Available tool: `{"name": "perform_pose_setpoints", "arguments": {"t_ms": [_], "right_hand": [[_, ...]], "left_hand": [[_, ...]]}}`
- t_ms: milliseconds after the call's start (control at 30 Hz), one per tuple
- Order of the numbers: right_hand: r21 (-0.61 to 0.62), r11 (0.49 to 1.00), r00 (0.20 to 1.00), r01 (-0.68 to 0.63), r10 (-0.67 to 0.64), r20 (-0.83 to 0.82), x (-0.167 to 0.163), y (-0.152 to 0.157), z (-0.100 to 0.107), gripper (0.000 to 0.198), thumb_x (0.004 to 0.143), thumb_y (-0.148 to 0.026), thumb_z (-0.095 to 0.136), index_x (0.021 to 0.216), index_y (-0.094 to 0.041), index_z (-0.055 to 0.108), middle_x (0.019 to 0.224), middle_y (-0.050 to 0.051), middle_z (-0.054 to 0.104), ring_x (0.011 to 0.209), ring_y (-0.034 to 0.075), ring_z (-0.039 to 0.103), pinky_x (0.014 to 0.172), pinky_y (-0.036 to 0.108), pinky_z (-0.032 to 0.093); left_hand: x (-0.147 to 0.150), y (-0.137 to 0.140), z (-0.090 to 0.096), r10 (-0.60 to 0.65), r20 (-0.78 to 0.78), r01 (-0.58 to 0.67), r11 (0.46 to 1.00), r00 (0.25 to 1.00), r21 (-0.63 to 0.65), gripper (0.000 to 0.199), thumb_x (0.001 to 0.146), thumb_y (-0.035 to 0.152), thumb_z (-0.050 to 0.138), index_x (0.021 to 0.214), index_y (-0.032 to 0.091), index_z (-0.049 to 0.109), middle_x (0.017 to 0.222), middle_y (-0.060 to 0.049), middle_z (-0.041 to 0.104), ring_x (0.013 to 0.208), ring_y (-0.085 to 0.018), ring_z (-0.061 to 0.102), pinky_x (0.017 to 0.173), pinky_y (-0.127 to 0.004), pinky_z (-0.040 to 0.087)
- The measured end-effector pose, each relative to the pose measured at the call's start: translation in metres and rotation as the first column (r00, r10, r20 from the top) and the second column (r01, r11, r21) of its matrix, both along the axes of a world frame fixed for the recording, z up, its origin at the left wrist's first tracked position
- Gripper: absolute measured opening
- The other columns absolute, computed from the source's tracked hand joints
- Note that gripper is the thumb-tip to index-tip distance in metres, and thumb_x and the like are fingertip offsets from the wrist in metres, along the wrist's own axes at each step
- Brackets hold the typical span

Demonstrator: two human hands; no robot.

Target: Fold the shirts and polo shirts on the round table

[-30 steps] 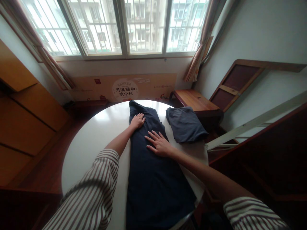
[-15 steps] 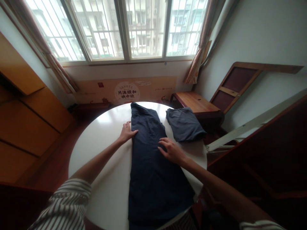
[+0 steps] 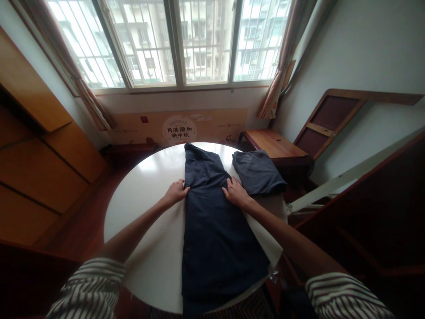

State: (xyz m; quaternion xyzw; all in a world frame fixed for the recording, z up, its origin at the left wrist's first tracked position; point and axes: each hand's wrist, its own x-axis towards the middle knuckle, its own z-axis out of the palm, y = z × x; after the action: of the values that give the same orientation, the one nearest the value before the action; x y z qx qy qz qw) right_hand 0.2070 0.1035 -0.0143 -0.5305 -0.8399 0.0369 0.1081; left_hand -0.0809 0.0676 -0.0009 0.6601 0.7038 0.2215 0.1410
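Observation:
A pair of dark blue trousers [image 3: 215, 239], folded lengthwise, lies flat on the white round table [image 3: 146, 261]. The cloth runs from the far edge to the near edge, where it reaches the rim. My left hand [image 3: 176, 192] pinches the left edge of the trousers, thumb on top of the fabric. Across from it, my right hand [image 3: 236, 192] grips the right edge with its fingers curled. Small creases run across the cloth between both hands. Just beyond my right hand rests a folded dark grey-blue garment [image 3: 259, 173].
Behind the table on the right stands a low wooden stool or side table [image 3: 274, 144]. A folded wooden panel [image 3: 328, 119] leans on the right wall. Orange-brown cabinets [image 3: 49, 168] line the left side. A barred window [image 3: 206, 44] with curtains is ahead.
My left hand has moved slightly nearer along the left edge. My right hand has shifted up and outward to the right edge, its fingers now closing on the cloth.

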Motion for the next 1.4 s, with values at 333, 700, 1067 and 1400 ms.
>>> {"name": "perform_pose_setpoints", "arguments": {"t_ms": [333,700,1067,1400], "right_hand": [[-0.214,0.974,0.936,0.073,-0.141,-0.323,0.016,-0.011,0.019,0.06,0.085,-0.034,0.063,0.135,-0.005,0.047,0.12,0.021,0.065,0.114,0.032,0.063,0.096,0.038,0.05],[-0.589,0.808,0.763,-0.003,-0.379,-0.524,0.022,-0.016,0.008,0.065,0.073,-0.025,0.077,0.129,-0.013,0.047,0.077,0.0,0.067,0.077,0.021,0.07,0.072,0.034,0.057],[-0.441,0.897,0.849,-0.012,-0.224,-0.478,0.025,-0.03,0.016,0.075,0.082,-0.036,0.07,0.143,-0.01,0.036,0.077,0.005,0.068,0.067,0.024,0.067,0.067,0.038,0.056],[-0.015,0.928,0.928,-0.372,0.372,-0.011,-0.086,0.039,0.035,0.043,0.1,-0.04,0.043,0.127,-0.011,0.061,0.127,0.017,0.063,0.122,0.026,0.056,0.107,0.036,0.038]], "left_hand": [[-0.007,-0.034,-0.009,0.086,0.468,-0.02,0.99,0.88,-0.143,0.047,0.091,0.042,0.059,0.126,0.013,0.052,0.107,-0.014,0.07,0.075,-0.018,0.071,0.059,-0.026,0.054],[0.003,-0.06,-0.004,-0.04,0.647,0.335,0.878,0.762,-0.341,0.048,0.066,0.058,0.078,0.074,0.011,0.069,0.053,0.001,0.058,0.045,-0.01,0.047,0.042,-0.022,0.032],[-0.034,-0.044,0.002,-0.118,0.369,0.266,0.885,0.922,-0.381,0.045,0.076,0.06,0.068,0.064,0.017,0.069,0.06,-0.005,0.067,0.056,-0.02,0.064,0.054,-0.028,0.049],[0.005,0.11,0.003,-0.438,-0.351,0.467,0.884,0.828,-0.004,0.046,0.1,0.033,0.035,0.143,0.02,0.048,0.154,-0.008,0.041,0.144,-0.025,0.034,0.117,-0.046,0.029]]}}
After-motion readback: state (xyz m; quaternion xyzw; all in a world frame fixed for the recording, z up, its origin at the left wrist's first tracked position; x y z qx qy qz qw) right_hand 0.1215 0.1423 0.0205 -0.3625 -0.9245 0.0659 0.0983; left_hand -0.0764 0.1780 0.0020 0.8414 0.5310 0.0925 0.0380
